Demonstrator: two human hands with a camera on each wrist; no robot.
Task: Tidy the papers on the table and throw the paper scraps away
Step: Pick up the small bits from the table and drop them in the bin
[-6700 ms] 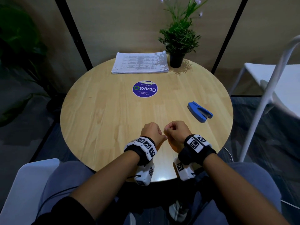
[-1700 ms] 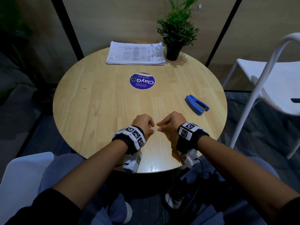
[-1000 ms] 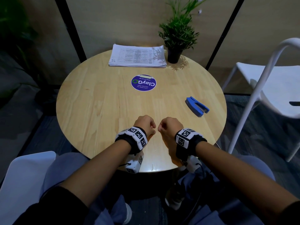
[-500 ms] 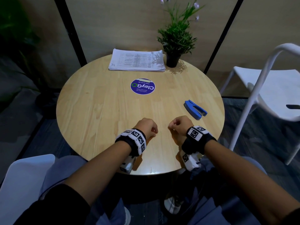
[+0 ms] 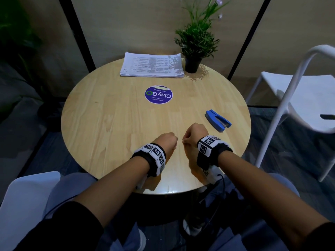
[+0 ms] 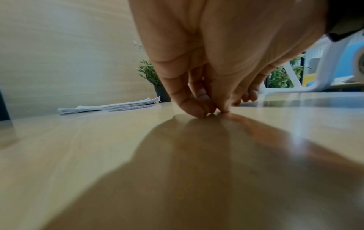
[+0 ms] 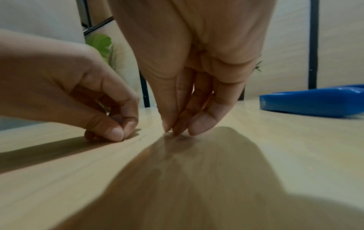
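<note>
Papers [image 5: 152, 65] sit stacked beside the plant [image 5: 196, 38], stapler [image 5: 218, 120] near both hands, fingertips pinched together on the table [image 5: 108, 124].

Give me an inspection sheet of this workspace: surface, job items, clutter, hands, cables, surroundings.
Surface: round wooden table, with a purple round sticker near the middle.
Job's things: paper stack squared at the far edge; scraps too small to make out.
Clutter: blue stapler on the right; potted plant beside the stack.
Grippers: left hand and right hand near the front edge, fingertips bunched down on the wood; whether they pinch anything cannot be told.
Cables: a dark cable hangs from the right wrist unit.
Surroundings: white chair on the right, panelled wall behind.
</note>
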